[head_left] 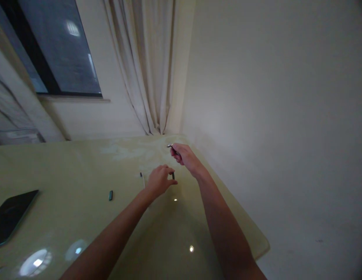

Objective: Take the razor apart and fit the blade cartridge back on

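Observation:
My left hand pinches a small dark stick-shaped piece between thumb and fingers, just above the glossy yellow-green table. Farther out and to the right, my right hand is closed around a slim dark tool with a shiny metal tip. The tip points left, and most of its handle is hidden in my fingers, so its kind is unclear. Close to my left wrist lies a thin pale cord with a small dark end. A short dark block rests farther left on the table.
A black flat tablet-like slab lies at the table's left side. A bare wall runs along the right edge. Behind the table hang pale curtains beside a dark-framed window. Lamp reflections shine on the tabletop.

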